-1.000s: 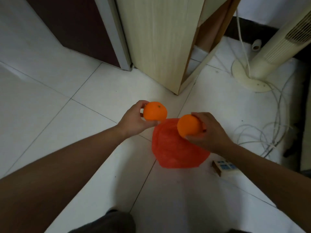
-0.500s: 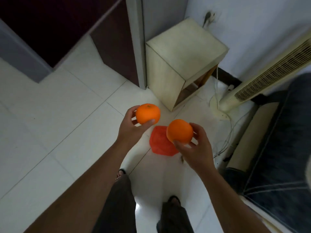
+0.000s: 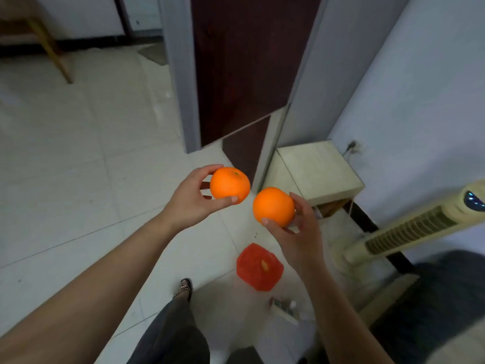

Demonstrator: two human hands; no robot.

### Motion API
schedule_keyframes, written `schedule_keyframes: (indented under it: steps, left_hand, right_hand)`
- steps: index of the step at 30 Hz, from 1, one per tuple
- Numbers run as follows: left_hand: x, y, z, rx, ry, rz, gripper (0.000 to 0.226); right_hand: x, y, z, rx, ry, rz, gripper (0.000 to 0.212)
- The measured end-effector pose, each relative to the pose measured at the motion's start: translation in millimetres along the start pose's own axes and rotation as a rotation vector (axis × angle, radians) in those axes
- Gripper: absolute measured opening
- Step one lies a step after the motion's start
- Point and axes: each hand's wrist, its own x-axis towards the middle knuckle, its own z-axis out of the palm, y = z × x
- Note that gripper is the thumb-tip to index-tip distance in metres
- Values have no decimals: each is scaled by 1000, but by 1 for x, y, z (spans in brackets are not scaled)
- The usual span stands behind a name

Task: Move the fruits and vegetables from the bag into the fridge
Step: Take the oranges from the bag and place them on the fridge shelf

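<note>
The left hand (image 3: 191,203) grips an orange (image 3: 229,184), its fingers (image 3: 210,168) curled over the top and the thumb clamped underneath. The fruit's small green stem spot faces up. The right hand (image 3: 299,237) grips a second orange (image 3: 273,206) just beside it, not touching. Both are held in the air above the white tiled floor (image 3: 78,179). A red bag (image 3: 258,269) lies on the floor below the right hand, with something yellow-orange showing inside.

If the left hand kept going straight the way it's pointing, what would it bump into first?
Likely the dark door panel ahead. The left hand, gripping an orange, seems to pass just above the other orange in the right hand, but depth is unclear.
</note>
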Motion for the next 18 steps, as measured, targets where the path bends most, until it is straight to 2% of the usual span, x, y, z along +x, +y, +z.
schedule_keyframes:
  steps: [4,8,18]
  left_hand:
    - [-18,5,-67,-18,180,-52,70]
    - [-17,-1,-127,-34,271,-59,70]
    - [32,-45,-277,-117,462,-20,61]
  right_hand:
    - [9,-35,46,116,-152,-27,69]
    - [25,-80,106,190,-282,-109,67]
    - [82,-177,272,207,-344,-201,68]
